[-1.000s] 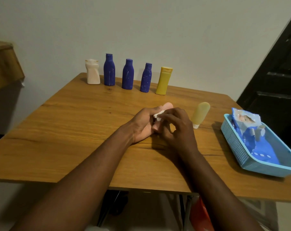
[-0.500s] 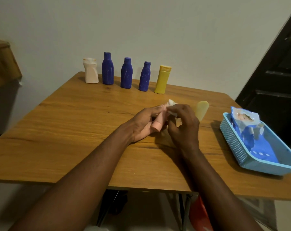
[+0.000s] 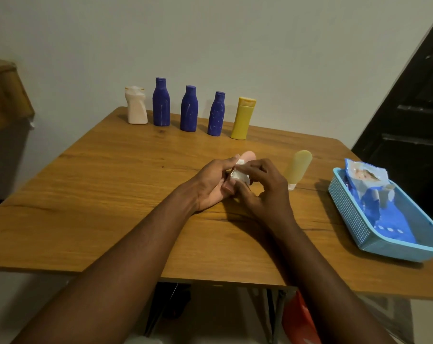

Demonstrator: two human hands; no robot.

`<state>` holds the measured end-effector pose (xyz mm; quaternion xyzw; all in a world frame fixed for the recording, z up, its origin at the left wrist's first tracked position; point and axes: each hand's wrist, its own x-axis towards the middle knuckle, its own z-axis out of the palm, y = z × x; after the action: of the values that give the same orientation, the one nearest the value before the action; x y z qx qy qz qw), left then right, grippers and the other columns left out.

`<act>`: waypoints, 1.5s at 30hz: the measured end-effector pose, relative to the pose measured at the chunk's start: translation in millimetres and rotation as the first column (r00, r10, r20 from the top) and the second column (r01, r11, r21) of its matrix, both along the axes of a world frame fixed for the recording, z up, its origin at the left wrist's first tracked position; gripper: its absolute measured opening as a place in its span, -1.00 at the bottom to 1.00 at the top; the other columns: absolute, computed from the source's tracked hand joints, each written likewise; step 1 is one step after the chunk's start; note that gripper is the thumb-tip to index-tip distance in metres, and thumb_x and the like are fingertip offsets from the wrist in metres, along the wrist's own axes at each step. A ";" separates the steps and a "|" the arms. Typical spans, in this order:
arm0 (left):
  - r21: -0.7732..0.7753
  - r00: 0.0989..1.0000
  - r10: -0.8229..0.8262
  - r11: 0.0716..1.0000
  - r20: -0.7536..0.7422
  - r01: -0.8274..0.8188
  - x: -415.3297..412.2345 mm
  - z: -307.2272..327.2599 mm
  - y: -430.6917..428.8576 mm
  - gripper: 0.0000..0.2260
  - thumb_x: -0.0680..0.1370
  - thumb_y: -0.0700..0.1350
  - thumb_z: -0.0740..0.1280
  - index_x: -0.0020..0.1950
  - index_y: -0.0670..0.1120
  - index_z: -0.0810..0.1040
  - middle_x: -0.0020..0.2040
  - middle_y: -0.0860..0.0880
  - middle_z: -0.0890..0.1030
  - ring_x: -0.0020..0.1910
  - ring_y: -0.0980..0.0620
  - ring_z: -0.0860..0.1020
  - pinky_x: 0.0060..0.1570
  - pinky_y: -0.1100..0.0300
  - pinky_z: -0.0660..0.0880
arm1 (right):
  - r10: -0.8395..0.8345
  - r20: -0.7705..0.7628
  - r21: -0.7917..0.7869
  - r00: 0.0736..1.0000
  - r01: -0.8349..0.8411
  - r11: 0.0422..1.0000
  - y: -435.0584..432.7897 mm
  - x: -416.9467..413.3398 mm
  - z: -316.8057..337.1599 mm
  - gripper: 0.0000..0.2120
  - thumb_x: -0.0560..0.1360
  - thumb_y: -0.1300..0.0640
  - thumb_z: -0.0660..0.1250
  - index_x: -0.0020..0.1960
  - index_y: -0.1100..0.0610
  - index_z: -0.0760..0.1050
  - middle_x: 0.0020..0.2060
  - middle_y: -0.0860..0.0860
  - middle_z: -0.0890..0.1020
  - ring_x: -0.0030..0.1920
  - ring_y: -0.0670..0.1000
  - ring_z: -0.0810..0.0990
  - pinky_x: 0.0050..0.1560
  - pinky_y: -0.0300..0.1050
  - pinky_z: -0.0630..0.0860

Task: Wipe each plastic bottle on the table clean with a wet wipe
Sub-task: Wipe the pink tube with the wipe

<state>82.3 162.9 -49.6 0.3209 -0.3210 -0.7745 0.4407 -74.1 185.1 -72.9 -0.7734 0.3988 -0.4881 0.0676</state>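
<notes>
My left hand grips a small pink tube bottle at the middle of the wooden table; only its rounded far end shows past the fingers. My right hand pinches a crumpled white wet wipe against the bottle's side. A pale yellow tube bottle stands on its cap just right of my hands. Along the far edge stand a white bottle, three dark blue bottles and a yellow bottle.
A light blue plastic basket at the table's right edge holds a blue wet-wipe pack. A dark door is at the right. A wooden cabinet stands at the left, beyond the table.
The wipe in my right hand has slid down from the pink bottle's far tip to its middle. My left hand keeps its hold on the bottle, which now lies lower.
</notes>
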 end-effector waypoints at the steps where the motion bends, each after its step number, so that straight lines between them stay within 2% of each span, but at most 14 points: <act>1: -0.009 1.000 0.003 1.000 0.017 -0.003 0.3 -0.5 0.0 -0.61 0.72 -0.03 0.24 0.48 -0.21 0.47 0.18 -0.19 0.63 -0.05 -0.03 0.68 -0.15 0.14 0.63 | 0.001 -0.021 -0.006 1.000 -0.001 1.000 1.4 0.4 0.3 -0.71 0.51 0.21 0.50 0.23 0.18 0.66 0.08 0.06 0.59 0.05 -0.10 0.56 0.00 -0.32 0.53; 4: -0.002 1.000 0.017 1.000 0.019 -0.017 0.1 -1.4 -0.5 -0.61 0.71 -0.04 0.26 0.46 -0.23 0.48 0.15 -0.17 0.62 -0.04 -0.01 0.62 -0.06 0.15 0.60 | -0.055 -0.042 -0.037 0.998 0.053 0.998 4.5 1.4 2.5 -0.75 0.50 0.24 0.47 0.18 0.16 0.67 0.04 0.06 0.59 0.01 -0.09 0.56 0.00 -0.34 0.51; 7: -0.009 0.999 0.009 1.000 0.034 -0.008 -2.3 -2.8 -1.8 -0.62 0.69 -0.02 0.28 0.45 -0.19 0.50 0.19 -0.19 0.59 -0.03 -0.02 0.60 0.04 0.08 0.56 | -0.172 0.048 -0.081 0.984 0.175 0.981 0.6 -3.5 4.2 -0.73 0.50 0.32 0.40 0.19 0.20 0.65 0.07 0.10 0.58 0.05 -0.15 0.50 0.05 -0.46 0.43; 11: -0.046 0.994 -0.014 0.999 0.106 0.019 -3.0 -3.7 -1.4 -0.58 0.69 0.02 0.28 0.50 -0.14 0.42 0.27 -0.24 0.55 -0.02 -0.07 0.65 -0.16 0.11 0.60 | -0.252 0.118 -0.051 0.961 0.259 0.964 -3.1 -8.4 4.1 -0.66 0.53 0.40 0.37 0.28 0.21 0.61 0.16 0.13 0.56 0.16 -0.09 0.51 0.14 -0.46 0.44; 16: -0.012 0.999 0.010 1.000 0.039 -0.009 -0.1 -3.1 -1.3 -0.63 0.69 -0.02 0.29 0.43 -0.17 0.51 0.25 -0.19 0.57 0.01 -0.04 0.59 0.05 0.07 0.56 | -0.094 0.009 -0.023 0.996 0.094 0.995 0.0 -1.9 2.0 -0.65 0.54 0.12 0.29 0.29 0.16 0.60 0.18 0.08 0.54 0.20 0.01 0.53 0.16 -0.08 0.59; 21: 0.002 1.000 0.010 1.000 0.018 -0.010 2.4 -1.1 -0.1 -0.68 0.70 -0.04 0.26 0.34 -0.22 0.57 0.04 -0.15 0.70 -0.13 0.00 0.68 -0.07 0.14 0.61 | 0.035 -0.136 -0.003 0.990 -0.036 0.999 3.1 1.0 0.7 -0.66 0.51 0.04 0.34 0.24 0.11 0.65 0.14 0.02 0.55 0.18 0.00 0.52 0.10 0.03 0.60; 23: -0.005 1.000 0.000 1.000 0.013 0.001 2.1 0.0 0.7 -0.69 0.70 -0.06 0.27 0.35 -0.20 0.58 0.08 -0.14 0.67 -0.09 0.01 0.66 -0.03 0.12 0.58 | -0.005 -0.113 -0.031 0.994 0.002 1.000 3.3 1.1 1.3 -0.65 0.50 0.07 0.32 0.24 0.13 0.64 0.16 0.07 0.54 0.19 0.03 0.52 0.09 -0.01 0.61; 26: -0.046 0.997 -0.049 0.998 0.063 0.052 1.0 -2.7 -1.4 -0.66 0.67 -0.02 0.30 0.41 -0.13 0.56 0.18 -0.15 0.60 0.05 -0.05 0.58 0.11 0.02 0.51 | -0.170 -0.019 -0.089 0.985 0.168 0.982 1.5 -1.6 3.6 -0.61 0.52 0.06 0.25 0.29 0.15 0.61 0.20 0.15 0.52 0.20 0.05 0.50 0.12 -0.17 0.51; 29: -0.076 0.993 -0.066 0.994 0.097 0.074 0.5 -4.7 -2.1 -0.64 0.67 -0.03 0.33 0.45 -0.08 0.52 0.29 -0.19 0.54 0.10 -0.08 0.57 -0.03 0.07 0.57 | -0.251 0.083 -0.073 0.964 0.257 0.964 -3.3 -5.2 4.0 -0.66 0.58 0.21 0.32 0.35 0.14 0.58 0.21 0.15 0.52 0.20 0.05 0.52 0.12 -0.15 0.53; 33: -0.128 0.994 -0.040 0.990 0.103 0.053 2.8 -3.6 -2.4 -0.62 0.60 -0.10 0.43 0.43 0.00 0.56 0.27 -0.14 0.56 0.05 0.00 0.56 -0.08 0.13 0.57 | -0.226 0.143 -0.056 0.964 0.236 0.970 -4.2 -6.1 4.9 -0.71 0.62 0.26 0.35 0.33 0.17 0.57 0.17 0.08 0.55 0.14 -0.09 0.51 0.09 -0.30 0.52; 37: -0.142 0.999 -0.004 0.990 0.033 0.008 4.6 -2.6 -4.1 -0.52 0.54 -0.18 0.47 0.47 0.00 0.54 0.22 -0.09 0.70 0.00 0.07 0.67 -0.09 0.15 0.59 | -0.094 0.125 -0.072 0.988 0.103 0.992 -0.9 -3.2 4.6 -0.72 0.58 0.23 0.38 0.28 0.21 0.59 0.15 0.11 0.57 0.16 -0.04 0.55 0.10 -0.29 0.53; 39: -0.133 1.000 0.006 0.991 -0.016 -0.008 5.5 -2.5 -5.1 -0.49 0.54 -0.21 0.46 0.49 -0.02 0.52 0.22 -0.11 0.71 0.05 0.05 0.69 -0.01 0.12 0.60 | -0.051 0.105 -0.065 0.993 0.058 0.996 -0.6 -2.7 3.7 -0.70 0.54 0.23 0.40 0.27 0.21 0.59 0.14 0.10 0.57 0.15 -0.04 0.55 0.10 -0.27 0.52; 42: -0.155 1.000 0.003 0.988 0.005 -0.002 4.5 -3.9 -4.8 -0.48 0.53 -0.20 0.47 0.49 -0.01 0.52 0.29 -0.12 0.68 0.19 -0.01 0.62 0.17 0.04 0.53 | -0.057 0.112 -0.069 0.992 0.065 0.995 -1.3 -4.3 2.6 -0.71 0.52 0.30 0.44 0.23 0.20 0.62 0.10 0.08 0.59 0.11 -0.05 0.56 0.06 -0.25 0.53; 45: -0.166 1.000 0.010 0.986 0.017 -0.008 2.4 -3.8 -4.3 -0.50 0.56 -0.23 0.44 0.49 0.02 0.52 0.32 -0.10 0.66 0.17 -0.02 0.64 0.10 0.00 0.60 | -0.131 0.135 -0.053 0.982 0.139 0.989 -0.8 -4.2 3.5 -0.74 0.52 0.29 0.44 0.21 0.17 0.63 0.08 0.04 0.60 0.09 -0.09 0.56 0.05 -0.28 0.52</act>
<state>84.7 158.5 -53.3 0.2914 -0.3866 -0.7403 0.4665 -78.3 184.3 -69.4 -0.7125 0.4297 -0.5535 0.0366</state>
